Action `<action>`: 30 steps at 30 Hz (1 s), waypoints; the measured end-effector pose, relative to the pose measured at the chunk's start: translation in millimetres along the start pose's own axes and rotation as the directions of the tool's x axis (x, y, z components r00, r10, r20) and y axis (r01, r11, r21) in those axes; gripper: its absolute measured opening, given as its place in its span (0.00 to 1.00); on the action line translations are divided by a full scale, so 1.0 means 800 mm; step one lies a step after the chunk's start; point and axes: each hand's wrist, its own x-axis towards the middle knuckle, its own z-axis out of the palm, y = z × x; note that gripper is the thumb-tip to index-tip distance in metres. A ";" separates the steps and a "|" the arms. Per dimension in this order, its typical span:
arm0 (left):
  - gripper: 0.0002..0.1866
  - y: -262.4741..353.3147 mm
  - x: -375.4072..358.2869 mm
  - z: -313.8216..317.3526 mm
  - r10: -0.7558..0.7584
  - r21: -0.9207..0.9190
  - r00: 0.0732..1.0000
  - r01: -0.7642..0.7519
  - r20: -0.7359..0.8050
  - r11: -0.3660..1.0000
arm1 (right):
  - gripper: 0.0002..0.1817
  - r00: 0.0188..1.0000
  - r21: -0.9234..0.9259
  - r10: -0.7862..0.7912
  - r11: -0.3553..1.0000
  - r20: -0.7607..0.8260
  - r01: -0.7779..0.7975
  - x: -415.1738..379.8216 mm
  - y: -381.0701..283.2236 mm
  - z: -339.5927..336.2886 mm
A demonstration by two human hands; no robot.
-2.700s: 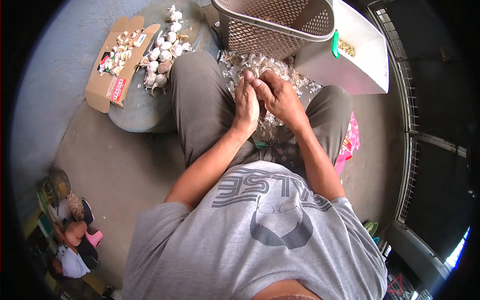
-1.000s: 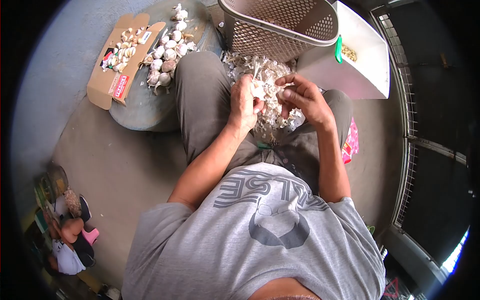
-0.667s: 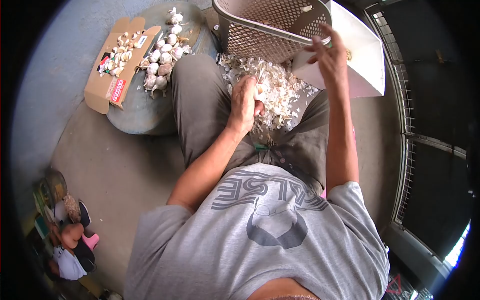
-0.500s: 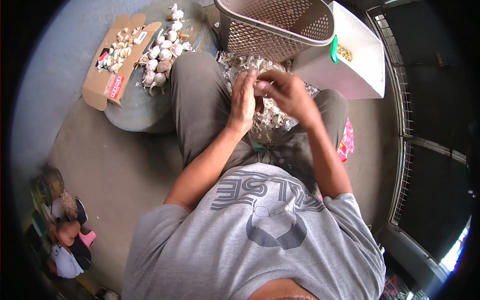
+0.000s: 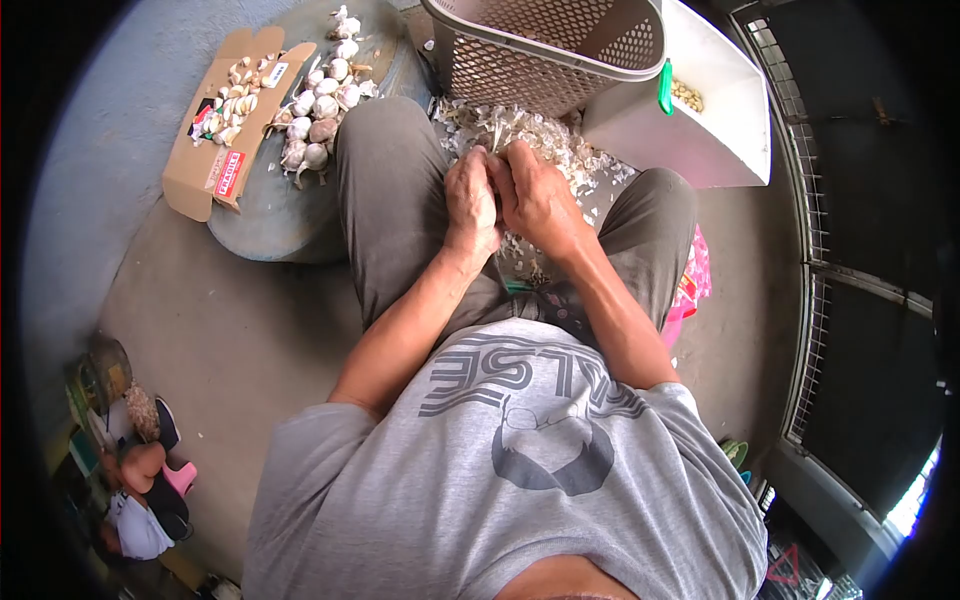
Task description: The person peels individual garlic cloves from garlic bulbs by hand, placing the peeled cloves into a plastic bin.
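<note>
My left hand [image 5: 472, 200] and my right hand [image 5: 540, 198] meet between the knees, fingers curled and pinched together. What they hold is hidden by the fingers. Beneath and beyond them lies a heap of pale garlic skins [image 5: 560, 150]. Whole garlic bulbs [image 5: 325, 107] are piled on a round grey-blue surface [image 5: 262, 232] at the upper left. Beside them, separated cloves [image 5: 240, 103] rest on an opened cardboard box [image 5: 190, 178]. Inside a white container [image 5: 728, 120] at the upper right are peeled cloves [image 5: 687, 96].
A brown perforated basket [image 5: 510, 75] stands past the skins. A green handle [image 5: 665, 88] hangs at the white container's edge. Metal mesh [image 5: 815, 230] runs along the right. At the lower left are a pink object [image 5: 181, 477] and assorted items. Pink patterned fabric [image 5: 692, 275] lies near the right knee.
My right hand has moved left and slightly down, closing in against my left hand. Both hands are now lower and the right fingers are curled more tightly.
</note>
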 end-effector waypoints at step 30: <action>0.13 0.015 -0.013 0.002 -0.329 0.299 0.894 0.238 0.303 0.924 | 0.12 0.974 0.194 0.219 0.954 0.061 -0.227 -0.016 0.029 -0.057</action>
